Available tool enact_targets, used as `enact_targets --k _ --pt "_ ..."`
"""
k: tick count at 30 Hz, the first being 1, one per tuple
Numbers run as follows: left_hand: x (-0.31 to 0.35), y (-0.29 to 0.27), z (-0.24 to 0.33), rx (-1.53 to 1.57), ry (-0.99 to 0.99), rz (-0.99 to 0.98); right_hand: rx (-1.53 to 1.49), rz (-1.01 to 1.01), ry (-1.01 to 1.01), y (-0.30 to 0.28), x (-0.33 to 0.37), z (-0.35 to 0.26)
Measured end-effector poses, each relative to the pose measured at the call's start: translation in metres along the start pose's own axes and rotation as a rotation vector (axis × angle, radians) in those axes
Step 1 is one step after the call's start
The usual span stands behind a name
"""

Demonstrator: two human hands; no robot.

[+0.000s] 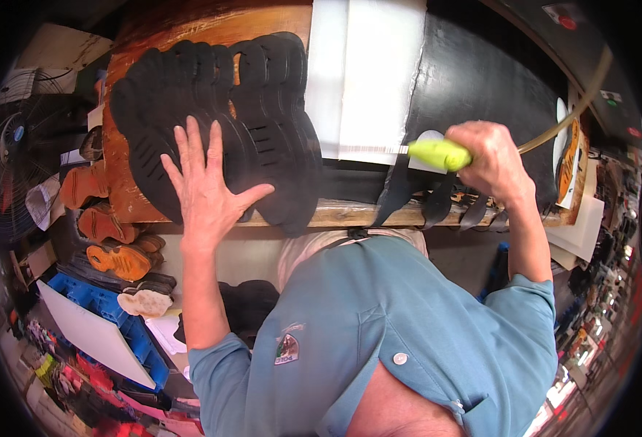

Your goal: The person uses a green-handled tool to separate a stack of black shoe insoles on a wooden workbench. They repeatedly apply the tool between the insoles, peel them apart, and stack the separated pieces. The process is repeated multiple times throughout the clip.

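Note:
My left hand (206, 171) lies flat with its fingers spread on black shoe soles (284, 131), which overlap in rows at the left of the table. In my right hand (492, 160) is a lime-green handled tool (439, 154), gripped in a closed fist. A thin pale tip, smeared by motion, reaches left from it over a white sheet (375, 65). From behind that fist a translucent tan hose (568, 116) runs up to the right; whether it joins the tool cannot be seen. Below the tool, black strap-like pieces (394, 191) hang over the table's front edge.
The wooden table (262, 16) carries a black sheet (481, 80) at its right. A fan (22, 156) stands at the far left. Brown sole-shaped pieces (120, 260) are stacked beside the table, above a blue crate (146, 349) with a white board (91, 331) against it.

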State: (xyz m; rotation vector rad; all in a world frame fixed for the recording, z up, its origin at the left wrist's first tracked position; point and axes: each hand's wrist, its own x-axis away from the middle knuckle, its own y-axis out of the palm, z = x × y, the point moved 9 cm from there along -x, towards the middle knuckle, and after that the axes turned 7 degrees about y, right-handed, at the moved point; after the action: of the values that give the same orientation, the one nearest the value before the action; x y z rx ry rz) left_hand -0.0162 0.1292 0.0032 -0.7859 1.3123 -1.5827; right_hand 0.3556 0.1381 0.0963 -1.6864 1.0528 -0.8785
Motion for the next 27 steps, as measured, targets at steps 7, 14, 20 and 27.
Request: enact_targets --k 7,14,20,27 --pt "0.002 -0.005 -0.014 -0.027 0.009 -0.008 0.025 0.005 0.021 -0.011 -0.008 0.007" --pt "0.005 -0.014 -0.023 0.001 0.018 0.067 0.072 0.094 0.157 -0.019 -0.021 0.019" --pt "0.01 -0.015 -0.034 0.041 0.0 0.063 0.03 -0.028 0.15 -0.025 -0.016 0.012" --pt "0.012 -0.015 -0.039 0.027 0.014 0.051 0.063 -0.002 0.16 -0.026 -0.008 0.011"
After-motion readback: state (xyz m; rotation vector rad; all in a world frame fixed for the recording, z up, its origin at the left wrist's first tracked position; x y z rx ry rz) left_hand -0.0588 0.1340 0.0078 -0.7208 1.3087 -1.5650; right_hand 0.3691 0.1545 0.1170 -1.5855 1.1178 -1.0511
